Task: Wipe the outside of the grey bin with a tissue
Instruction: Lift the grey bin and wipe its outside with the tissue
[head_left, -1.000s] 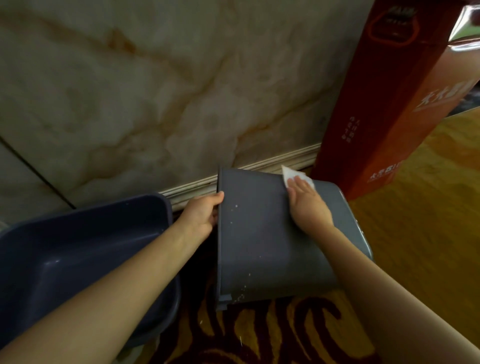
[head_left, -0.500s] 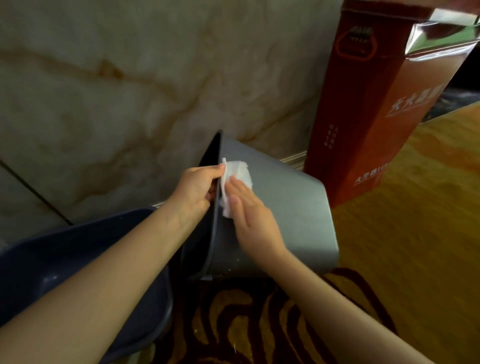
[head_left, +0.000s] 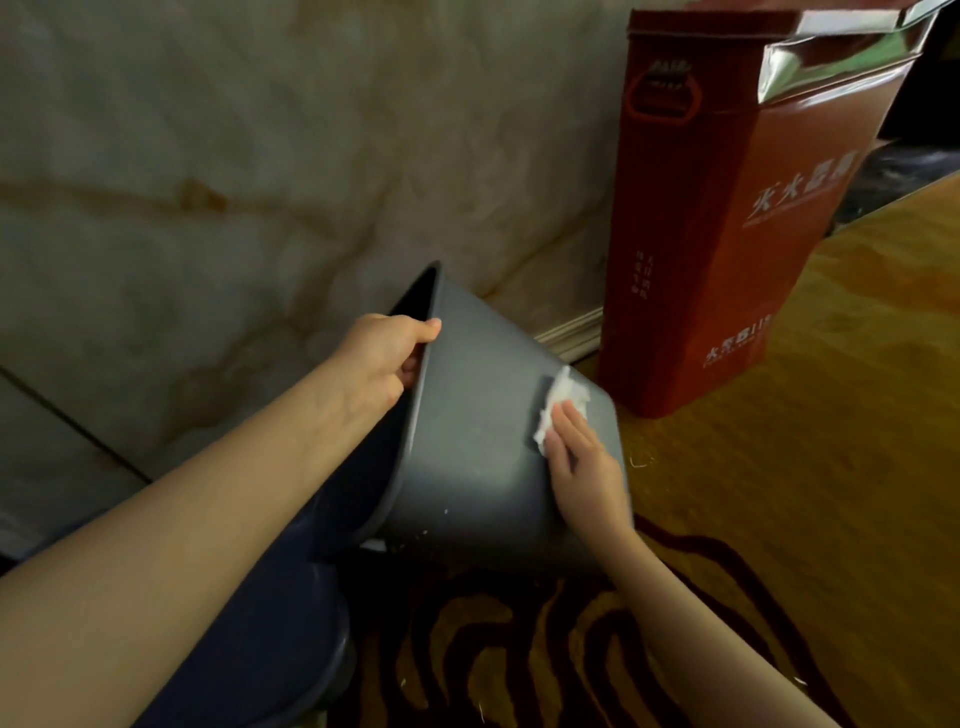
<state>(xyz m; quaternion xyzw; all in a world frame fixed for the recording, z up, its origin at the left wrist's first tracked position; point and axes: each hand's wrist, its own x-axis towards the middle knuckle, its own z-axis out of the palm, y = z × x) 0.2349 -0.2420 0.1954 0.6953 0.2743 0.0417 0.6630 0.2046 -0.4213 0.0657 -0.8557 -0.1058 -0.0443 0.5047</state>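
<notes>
The grey bin (head_left: 478, 441) lies tipped on its side on the floor, its open mouth turned left. My left hand (head_left: 387, 353) grips the upper rim, thumb outside and fingers inside. My right hand (head_left: 582, 467) lies flat on the bin's outer wall near its base and presses a crumpled white tissue (head_left: 563, 410) against it. Small white specks dot the lower part of the wall.
A dark blue tub (head_left: 291, 613) sits at the lower left under my left arm. A tall red box (head_left: 727, 208) stands by the marble wall (head_left: 260, 182) to the right. A patterned orange and brown carpet (head_left: 779, 519) covers the floor.
My right hand has slid the tissue from the bin's rim, beside my left hand, rightward along the outer wall to the base end. My left hand keeps its grip on the rim.
</notes>
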